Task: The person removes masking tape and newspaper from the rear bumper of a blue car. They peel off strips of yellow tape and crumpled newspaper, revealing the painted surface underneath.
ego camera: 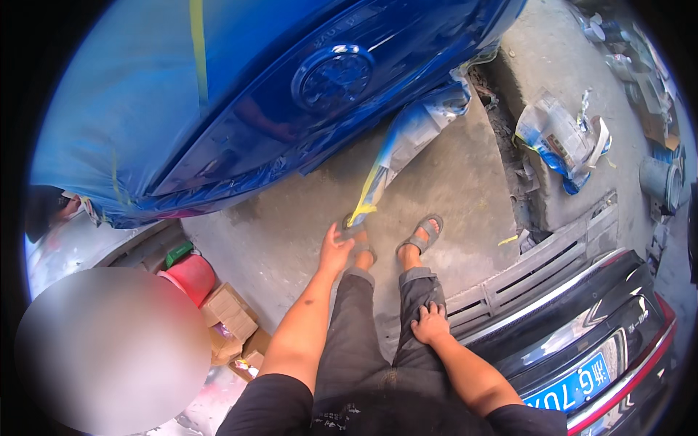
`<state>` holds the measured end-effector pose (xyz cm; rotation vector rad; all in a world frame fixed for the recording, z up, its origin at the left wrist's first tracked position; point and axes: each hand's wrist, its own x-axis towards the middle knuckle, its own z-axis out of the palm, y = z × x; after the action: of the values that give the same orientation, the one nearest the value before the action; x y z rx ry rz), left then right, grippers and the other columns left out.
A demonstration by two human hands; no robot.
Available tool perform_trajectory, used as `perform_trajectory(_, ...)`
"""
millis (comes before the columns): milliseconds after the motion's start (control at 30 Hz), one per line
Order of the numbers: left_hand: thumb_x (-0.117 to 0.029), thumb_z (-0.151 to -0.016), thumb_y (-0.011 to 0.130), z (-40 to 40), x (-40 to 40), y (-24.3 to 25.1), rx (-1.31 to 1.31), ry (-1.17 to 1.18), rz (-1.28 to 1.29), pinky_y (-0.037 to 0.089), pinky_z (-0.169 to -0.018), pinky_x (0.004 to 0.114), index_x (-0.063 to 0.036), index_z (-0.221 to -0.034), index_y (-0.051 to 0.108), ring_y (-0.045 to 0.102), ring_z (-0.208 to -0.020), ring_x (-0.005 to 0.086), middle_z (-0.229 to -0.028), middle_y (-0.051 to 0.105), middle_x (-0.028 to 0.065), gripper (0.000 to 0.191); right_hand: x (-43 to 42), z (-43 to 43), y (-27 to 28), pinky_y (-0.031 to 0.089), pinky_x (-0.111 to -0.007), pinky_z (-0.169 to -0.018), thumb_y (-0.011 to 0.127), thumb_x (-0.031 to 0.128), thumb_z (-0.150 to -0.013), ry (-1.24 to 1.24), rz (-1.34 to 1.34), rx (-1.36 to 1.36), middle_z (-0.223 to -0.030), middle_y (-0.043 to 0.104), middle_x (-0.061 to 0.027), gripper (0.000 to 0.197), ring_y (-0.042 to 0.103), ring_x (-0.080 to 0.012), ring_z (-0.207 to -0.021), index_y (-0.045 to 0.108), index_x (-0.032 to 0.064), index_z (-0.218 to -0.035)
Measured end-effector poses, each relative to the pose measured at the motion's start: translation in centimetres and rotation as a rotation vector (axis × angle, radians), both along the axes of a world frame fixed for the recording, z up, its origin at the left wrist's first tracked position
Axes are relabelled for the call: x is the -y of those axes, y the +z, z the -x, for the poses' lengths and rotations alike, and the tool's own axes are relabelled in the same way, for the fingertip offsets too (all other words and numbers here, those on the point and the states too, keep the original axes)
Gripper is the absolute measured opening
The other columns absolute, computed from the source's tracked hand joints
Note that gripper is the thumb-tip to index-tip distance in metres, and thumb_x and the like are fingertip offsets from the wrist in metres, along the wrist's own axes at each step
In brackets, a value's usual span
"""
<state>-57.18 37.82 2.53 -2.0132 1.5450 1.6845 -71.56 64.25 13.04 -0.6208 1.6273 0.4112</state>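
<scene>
My left hand (335,252) is in the air over my foot, fingers apart, close to the yellow masking tape (362,209) at the end of a long strip of masking paper (410,135). No grip on the tape shows. The strip carries blue overspray and runs up to the lower edge of a glossy blue car panel (262,117) with a round emblem (334,76). Blue-tinted masking film (114,109) covers the car beside the panel. My right hand (432,324) rests on my trouser leg at the knee, holding nothing.
Crumpled masking paper (564,133) lies on the concrete at right, past a broken channel. A metal grate (540,261) and a black car's rear (578,327) are close at lower right. A red bucket (191,277) and cardboard boxes (232,316) stand at left; part of a person (46,210) shows far left.
</scene>
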Motion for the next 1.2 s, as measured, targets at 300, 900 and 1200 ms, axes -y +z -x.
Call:
perform_trajectory(300,0.001,-0.077,0.060,1.0,5.3,-3.9,-0.246,-0.575,0.227,0.048,-0.095,0.035,-0.0061,-0.130,0.054,0.054,-0.117,0.0285,-0.134,0.050,0.0133,0.054,1.1,-3.7,-3.3,0.037,-0.048,-0.104,0.048,0.038,-0.087,0.048,0.031,-0.071,-0.129,0.049,-0.0150,0.046,0.042,-0.0324,-0.126,0.057,0.0080,-0.120)
perform_trajectory(900,-0.014,-0.082,0.059,3.6,9.8,-4.0,-0.249,-0.479,-0.236,0.049,-0.089,0.034,-0.0039,-0.110,0.067,0.064,-0.103,0.0244,-0.114,0.066,0.0126,0.031,0.5,-6.1,-5.0,0.039,-0.047,-0.100,0.052,0.036,-0.084,0.058,0.051,-0.179,-0.120,0.054,-0.0136,0.038,0.046,-0.0309,-0.120,0.061,0.0098,-0.110)
perform_trajectory(1200,-0.020,-0.075,0.064,4.9,11.9,-4.6,-0.282,-0.849,-0.217,0.048,-0.090,0.035,-0.0042,-0.107,0.068,0.063,-0.104,0.0271,-0.109,0.069,0.0132,0.035,0.5,-6.3,-5.2,0.040,-0.047,-0.098,0.052,0.036,-0.084,0.059,0.064,-0.190,-0.117,0.054,-0.0142,0.036,0.048,-0.0315,-0.118,0.061,0.0090,-0.106)
